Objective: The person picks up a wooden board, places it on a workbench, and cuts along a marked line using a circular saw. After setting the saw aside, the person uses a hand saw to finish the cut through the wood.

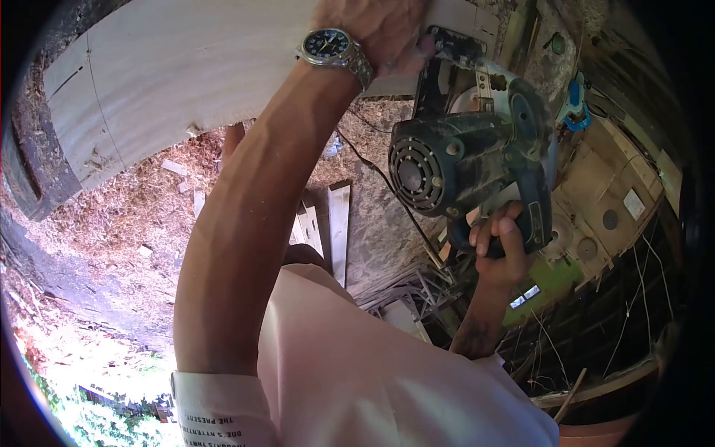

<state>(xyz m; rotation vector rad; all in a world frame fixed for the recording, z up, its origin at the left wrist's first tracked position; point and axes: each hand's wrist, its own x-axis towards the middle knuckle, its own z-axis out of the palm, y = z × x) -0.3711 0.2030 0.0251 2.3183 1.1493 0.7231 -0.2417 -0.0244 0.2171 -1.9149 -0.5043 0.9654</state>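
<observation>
My right hand (503, 242) is wrapped around the rear handle of a dark, dusty circular saw (454, 156). The saw's round vented motor housing faces me, and its front base overlaps the right part of a wide pale wooden board (186, 67). At the top edge my left hand (380, 33), with a metal watch (328, 45) on the wrist, is over the board beside the front of the saw. Motion blurs that hand, and its fingers are mostly hidden. A thin dark line runs across the board's left end.
A dark power cord (369, 160) hangs below the board near the saw. Wood shavings and offcuts (176, 167) cover the ground, and a narrow plank (339, 231) lies below. At right are a blue object (576, 108) and a brown panel (607, 175) with round discs.
</observation>
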